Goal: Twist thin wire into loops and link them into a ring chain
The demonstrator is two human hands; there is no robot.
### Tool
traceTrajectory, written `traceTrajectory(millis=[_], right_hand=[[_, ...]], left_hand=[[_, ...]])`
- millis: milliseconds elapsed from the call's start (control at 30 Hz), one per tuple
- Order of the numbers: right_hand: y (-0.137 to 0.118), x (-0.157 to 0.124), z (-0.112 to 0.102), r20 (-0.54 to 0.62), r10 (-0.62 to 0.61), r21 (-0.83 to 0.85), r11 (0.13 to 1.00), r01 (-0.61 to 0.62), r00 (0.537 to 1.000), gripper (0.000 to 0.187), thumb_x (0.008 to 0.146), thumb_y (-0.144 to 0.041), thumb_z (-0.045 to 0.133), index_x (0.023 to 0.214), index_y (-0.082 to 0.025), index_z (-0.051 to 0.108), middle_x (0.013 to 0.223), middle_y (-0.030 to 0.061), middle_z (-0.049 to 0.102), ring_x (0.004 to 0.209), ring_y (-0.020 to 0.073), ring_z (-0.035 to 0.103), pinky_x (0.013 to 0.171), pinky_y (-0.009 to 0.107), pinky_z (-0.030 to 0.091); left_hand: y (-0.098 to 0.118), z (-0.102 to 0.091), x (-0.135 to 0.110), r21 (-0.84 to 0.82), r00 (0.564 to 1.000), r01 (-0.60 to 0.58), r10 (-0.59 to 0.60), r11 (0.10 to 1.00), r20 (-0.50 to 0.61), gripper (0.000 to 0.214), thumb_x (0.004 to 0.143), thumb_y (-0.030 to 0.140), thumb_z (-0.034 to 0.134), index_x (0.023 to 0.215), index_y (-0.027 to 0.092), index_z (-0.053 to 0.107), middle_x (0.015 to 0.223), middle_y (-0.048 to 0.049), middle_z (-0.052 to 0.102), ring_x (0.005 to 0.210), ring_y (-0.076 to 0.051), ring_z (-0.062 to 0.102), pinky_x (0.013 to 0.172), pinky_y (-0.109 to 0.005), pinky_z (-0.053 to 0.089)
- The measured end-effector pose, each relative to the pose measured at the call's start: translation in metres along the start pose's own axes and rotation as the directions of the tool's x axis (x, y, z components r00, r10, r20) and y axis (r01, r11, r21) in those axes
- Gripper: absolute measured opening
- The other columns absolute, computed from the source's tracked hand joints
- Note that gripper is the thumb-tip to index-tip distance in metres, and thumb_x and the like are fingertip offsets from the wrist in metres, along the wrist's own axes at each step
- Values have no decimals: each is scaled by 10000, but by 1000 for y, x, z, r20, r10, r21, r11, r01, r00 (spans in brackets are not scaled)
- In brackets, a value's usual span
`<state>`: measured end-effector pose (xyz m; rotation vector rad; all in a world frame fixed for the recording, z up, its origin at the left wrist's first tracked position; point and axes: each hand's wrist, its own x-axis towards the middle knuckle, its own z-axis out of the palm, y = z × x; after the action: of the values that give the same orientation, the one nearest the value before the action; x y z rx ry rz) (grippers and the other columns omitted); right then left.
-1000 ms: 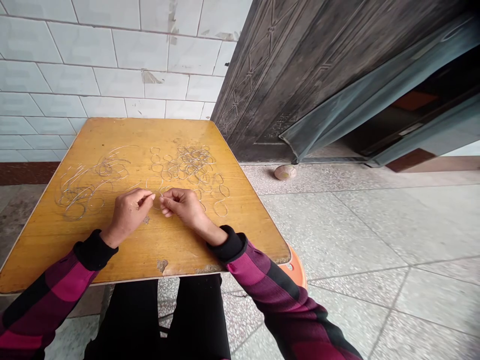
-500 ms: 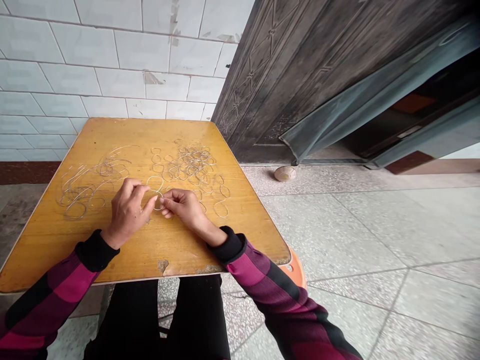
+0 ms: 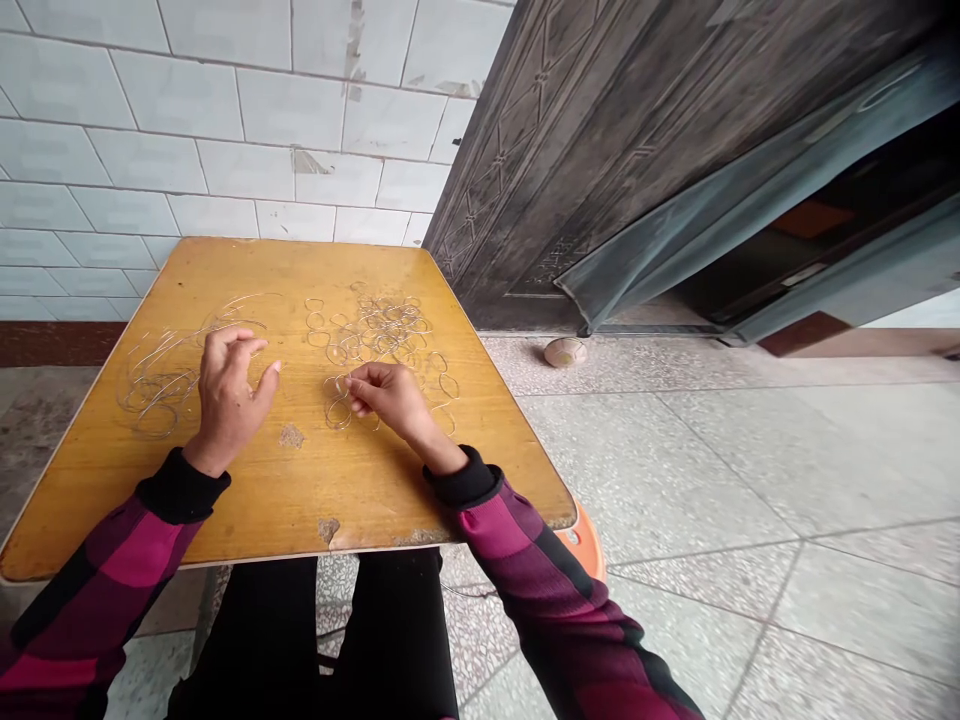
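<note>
Wire loops [image 3: 338,414], partly hidden, right hand [image 3: 390,395] over them

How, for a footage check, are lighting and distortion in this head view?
Head view: soft, even light, no strong glare on the wooden tabletop; wide-angle bowing curves the tile wall and dark door; the thin wire loops stay fairly sharp.

No words, numbers or brands can be read anywhere in view. The dark metal door [image 3: 540,170] at the upper right carries pressed geometric ornament, and a patch low on its panel may be lettering, but it is too worn and small to tell. A small mark on the orange plastic stool [image 3: 583,545] at the lower right is also unreadable.
</note>
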<state>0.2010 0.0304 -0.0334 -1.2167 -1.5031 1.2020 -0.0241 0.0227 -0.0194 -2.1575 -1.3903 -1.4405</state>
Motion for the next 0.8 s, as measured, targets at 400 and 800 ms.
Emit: traceTrajectory(millis=[400, 800], right_hand=[[-14, -39, -47, -167, -101, -409, 912, 24, 981, 191, 825, -311, 551, 773, -150, 638, 562, -8, 610, 478, 92, 575, 497, 205, 427], [25, -123, -131, -399, 64, -686, 642, -344, 915, 176, 786, -230, 502, 715, -165, 649, 528, 8, 655, 490, 131, 625, 571, 242, 460]], left_hand=[[-12, 2, 1, 5, 999, -23, 23, 1000, 48, 161, 769, 208, 617, 930, 204, 614, 1053, -99, 568, 987, -260, 562, 889, -427, 450], [-4, 3, -2, 17, 991, -107, 106, 994, 85, 108, 771, 212, 632, 874, 185, 618, 1036, -108, 586, 979, -259, 580, 889, -438, 481]])
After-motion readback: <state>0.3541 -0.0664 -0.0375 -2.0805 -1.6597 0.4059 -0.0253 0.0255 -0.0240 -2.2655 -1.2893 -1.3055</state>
